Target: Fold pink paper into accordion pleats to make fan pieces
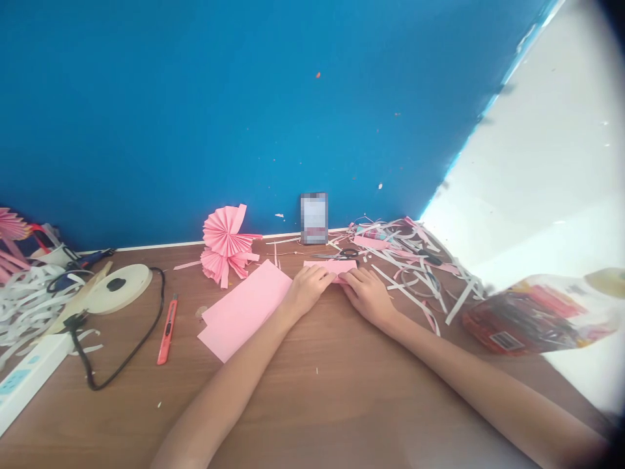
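Both my hands meet at the near edge of a small pink sheet of paper [328, 266] on the table. My left hand [310, 286] presses its fingers together on the sheet's left part. Opposite it, my right hand [366, 293] pinches the right part, thumb and fingertips close to the left ones. The fingertips partly hide the near edge. Flat beside my left forearm lie larger pink sheets [249, 309]. Scissors [344, 254] with dark handles rest just behind the held paper. Pleated pink paper rosettes [227, 234] stand against the wall on the left.
A phone [314, 219] leans on the blue wall. Paper strips [415, 254] heap up at the right, near a plastic bag [527, 319]. To the left lie a red utility knife [168, 331], a black cable [141, 355], a power strip [36, 374] and a pale round disc [129, 290].
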{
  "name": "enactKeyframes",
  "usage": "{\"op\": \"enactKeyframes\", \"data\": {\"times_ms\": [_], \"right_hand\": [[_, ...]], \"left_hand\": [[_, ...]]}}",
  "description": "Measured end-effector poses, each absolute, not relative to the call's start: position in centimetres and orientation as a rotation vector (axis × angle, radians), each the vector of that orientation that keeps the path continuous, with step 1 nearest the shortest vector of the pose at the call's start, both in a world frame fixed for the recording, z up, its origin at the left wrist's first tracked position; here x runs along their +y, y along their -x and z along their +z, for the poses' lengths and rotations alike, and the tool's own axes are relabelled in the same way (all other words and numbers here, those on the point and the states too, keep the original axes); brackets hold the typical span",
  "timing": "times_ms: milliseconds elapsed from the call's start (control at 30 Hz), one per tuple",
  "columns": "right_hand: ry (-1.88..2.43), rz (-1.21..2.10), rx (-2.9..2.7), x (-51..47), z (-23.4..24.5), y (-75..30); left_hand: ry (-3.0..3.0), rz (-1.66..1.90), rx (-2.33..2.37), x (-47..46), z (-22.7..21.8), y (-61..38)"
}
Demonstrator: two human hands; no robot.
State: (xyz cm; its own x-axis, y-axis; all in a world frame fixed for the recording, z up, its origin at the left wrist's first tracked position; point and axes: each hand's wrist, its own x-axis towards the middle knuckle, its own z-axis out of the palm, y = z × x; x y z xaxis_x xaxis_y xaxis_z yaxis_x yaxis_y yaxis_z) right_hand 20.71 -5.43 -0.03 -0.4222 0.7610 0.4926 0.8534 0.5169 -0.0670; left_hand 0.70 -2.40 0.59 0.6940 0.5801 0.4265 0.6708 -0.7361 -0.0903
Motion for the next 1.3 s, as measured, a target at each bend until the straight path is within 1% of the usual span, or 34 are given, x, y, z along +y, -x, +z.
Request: {"op": "enactKeyframes", "data": {"times_ms": [300, 633, 833, 1033, 1300], "right_hand": [[1.317, -0.24, -2.281, -5.5, 0.08, -20.51], [1.282, -0.346, -2.327, -5.57, 0.26, -20.23], [1.269, -0.341, -2.301, -5.55, 0.16, -20.49], [1.266, -0.347, -2.304, -5.63, 0.3, -20.45], [1.388, -0.513, -2.319, -6.08, 0.67, -20.14]], "left_hand": [[2.712, -0.569, -0.983, -2.69, 1.0, -0.65], [2.733, -0.584, -0.98, -2.67, 0.84, -0.91], [2.793, -0.587, -0.888, -2.66, 1.19, -0.99], [2.765, -0.608, -0.943, -2.72, 0.67, -0.87], [2.739, -0.652, -1.022, -2.6, 0.35, -0.77]]}}
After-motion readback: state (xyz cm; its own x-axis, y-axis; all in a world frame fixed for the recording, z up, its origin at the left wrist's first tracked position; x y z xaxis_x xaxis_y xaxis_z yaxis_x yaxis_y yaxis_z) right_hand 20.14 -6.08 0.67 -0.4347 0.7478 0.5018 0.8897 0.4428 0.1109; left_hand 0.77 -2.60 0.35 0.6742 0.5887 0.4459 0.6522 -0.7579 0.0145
